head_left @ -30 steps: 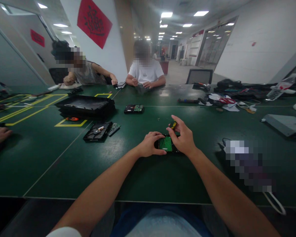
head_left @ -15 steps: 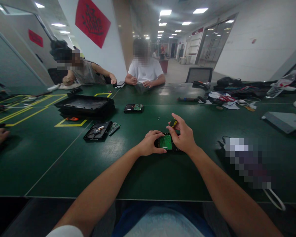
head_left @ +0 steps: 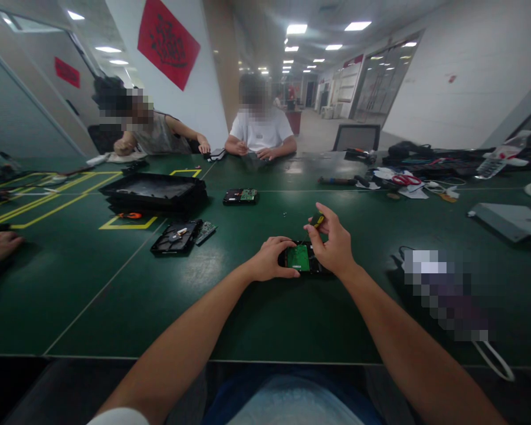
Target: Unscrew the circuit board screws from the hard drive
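Observation:
A black hard drive (head_left: 301, 258) with a green circuit board on top lies on the green table (head_left: 256, 319) in front of me. My left hand (head_left: 269, 258) grips the drive's left end, fingers curled round it. My right hand (head_left: 333, 243) stands over the drive's right end and pinches a small yellow-and-black screwdriver (head_left: 317, 220) upright between thumb and fingers, its tip hidden behind the hand.
An opened hard drive (head_left: 177, 236) and a loose circuit board (head_left: 206, 231) lie to the left, near a stack of black trays (head_left: 154, 192). Another drive (head_left: 240, 196) lies farther back. Two people sit across the table; another person's hand (head_left: 0, 245) rests at the left edge. Tools and red scissors (head_left: 406, 179) clutter the far right.
My right hand has shifted slightly right and up with the screwdriver, its fingers turning on the handle. The left hand and the drive have stayed put.

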### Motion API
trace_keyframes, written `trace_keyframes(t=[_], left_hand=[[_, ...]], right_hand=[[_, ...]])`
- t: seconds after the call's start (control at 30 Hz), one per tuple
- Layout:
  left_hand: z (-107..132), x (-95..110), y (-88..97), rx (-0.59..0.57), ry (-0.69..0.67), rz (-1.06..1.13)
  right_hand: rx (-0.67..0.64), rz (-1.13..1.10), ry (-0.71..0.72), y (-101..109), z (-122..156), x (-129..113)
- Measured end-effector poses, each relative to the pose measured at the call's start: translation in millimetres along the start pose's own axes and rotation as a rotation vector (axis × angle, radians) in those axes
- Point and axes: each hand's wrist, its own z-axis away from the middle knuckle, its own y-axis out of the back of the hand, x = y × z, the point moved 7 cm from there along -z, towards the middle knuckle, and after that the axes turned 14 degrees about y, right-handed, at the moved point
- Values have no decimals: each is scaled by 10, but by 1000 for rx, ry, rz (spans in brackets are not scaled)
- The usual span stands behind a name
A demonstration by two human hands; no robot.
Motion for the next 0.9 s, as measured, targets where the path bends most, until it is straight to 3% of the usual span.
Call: trace_keyframes(t=[0.9], left_hand=[[-4, -14, 14, -13, -15, 32]], right_hand=[[-15, -2, -28, -10, 37, 50]])
